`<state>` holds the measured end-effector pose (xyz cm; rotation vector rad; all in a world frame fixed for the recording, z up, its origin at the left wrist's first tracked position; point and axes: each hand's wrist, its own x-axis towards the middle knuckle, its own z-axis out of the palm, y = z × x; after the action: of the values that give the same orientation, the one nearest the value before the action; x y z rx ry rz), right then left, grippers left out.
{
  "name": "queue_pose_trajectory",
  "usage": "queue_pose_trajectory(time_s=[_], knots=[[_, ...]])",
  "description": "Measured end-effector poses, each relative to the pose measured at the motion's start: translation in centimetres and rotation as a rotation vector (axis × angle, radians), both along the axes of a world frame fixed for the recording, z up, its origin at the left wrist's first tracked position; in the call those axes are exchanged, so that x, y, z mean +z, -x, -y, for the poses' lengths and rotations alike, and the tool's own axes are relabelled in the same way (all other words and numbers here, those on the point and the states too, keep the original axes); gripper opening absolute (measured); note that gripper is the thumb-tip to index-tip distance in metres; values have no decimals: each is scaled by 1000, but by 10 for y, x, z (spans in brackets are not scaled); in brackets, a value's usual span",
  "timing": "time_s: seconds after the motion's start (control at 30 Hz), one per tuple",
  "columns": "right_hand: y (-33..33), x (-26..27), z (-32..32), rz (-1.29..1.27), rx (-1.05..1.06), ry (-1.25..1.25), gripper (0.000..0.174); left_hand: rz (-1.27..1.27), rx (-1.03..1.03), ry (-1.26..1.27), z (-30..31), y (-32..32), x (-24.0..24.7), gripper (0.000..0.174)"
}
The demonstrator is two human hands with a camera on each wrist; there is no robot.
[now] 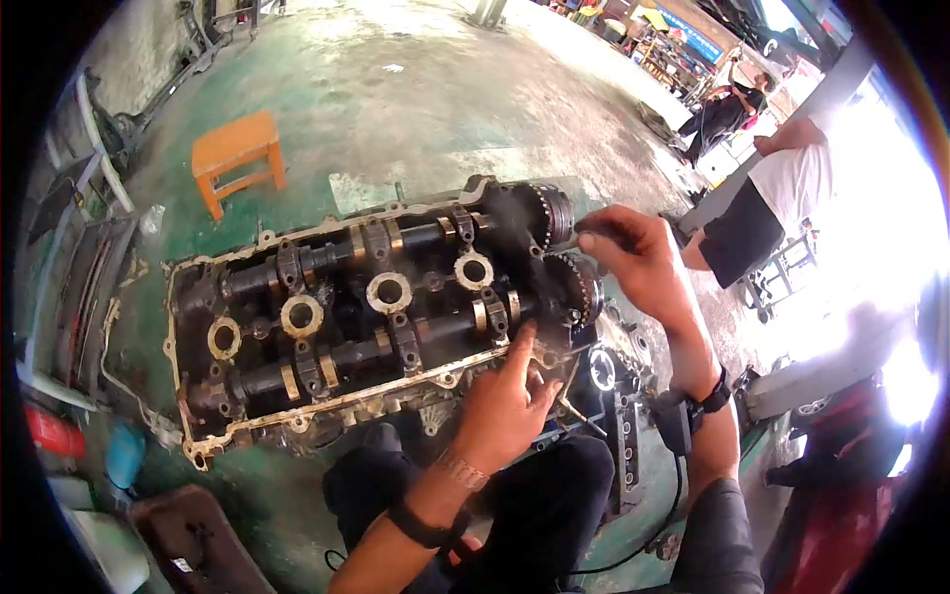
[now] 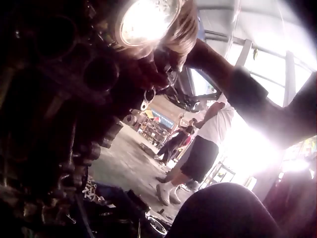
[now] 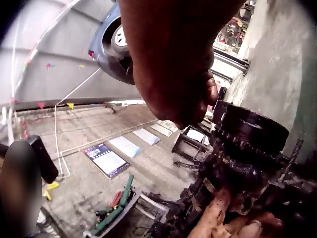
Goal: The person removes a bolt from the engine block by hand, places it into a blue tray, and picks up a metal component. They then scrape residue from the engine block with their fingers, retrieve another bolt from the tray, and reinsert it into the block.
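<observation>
Dark-trousered legs (image 1: 569, 485) at 6 o'clock, nearest cam. Beyond, toward 9, the long, oil-blackened metal engine head w/ pale rim (image 1: 341, 401), 2 camshafts & 4 round ports. L hand (image 1: 500, 416): index straight, tip touching head's near edge, other fingers bent. R hand (image 1: 638, 259), approx 3 o'clock, just beside 2 dark round toothed sprockets (image 1: 579, 287); fingers bent, thumb close to index, prob. nr touching; can't tell if anything's pinched.
</observation>
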<state>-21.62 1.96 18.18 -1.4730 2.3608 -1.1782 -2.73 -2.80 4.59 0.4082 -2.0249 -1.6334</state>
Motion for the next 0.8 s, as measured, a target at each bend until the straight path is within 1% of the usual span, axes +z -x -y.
queue_pose_trajectory(time_s=[0.07,0.13,0.2,0.23,0.3,0.43,0.5,0.53,0.6,0.63,0.7,0.8], knots=[[-10,4,11,-224,78,-68,17,0,-20,-16,2,-1,1,71],[-14,3,19,-205,76,-74,15,-3,-11,-6,2,0,-2,71],[-11,-2,24,-352,89,-66,15,18,-10,35,5,0,1,71],[-9,-4,25,-355,93,-70,15,9,-24,8,6,-1,3,71],[-5,-7,26,-445,84,-131,16,8,-23,8,6,0,3,71],[-10,-7,30,-374,81,-118,16,-14,-19,2,5,2,2,71],[-15,-7,35,-465,55,-191,18,-23,-16,9,4,2,2,71],[-16,-6,36,-464,55,-191,18,-34,-8,18,4,2,1,71],[-18,-5,38,-531,22,-268,22,-48,3,27,3,4,-2,71],[-18,-6,39,-532,23,-267,22,-63,13,37,3,5,-3,71],[-18,-5,38,-586,8,-297,28,-36,-6,21,3,4,-1,72],[-22,-1,40,-584,-9,-352,30,-7,-29,-2,3,4,0,72]])
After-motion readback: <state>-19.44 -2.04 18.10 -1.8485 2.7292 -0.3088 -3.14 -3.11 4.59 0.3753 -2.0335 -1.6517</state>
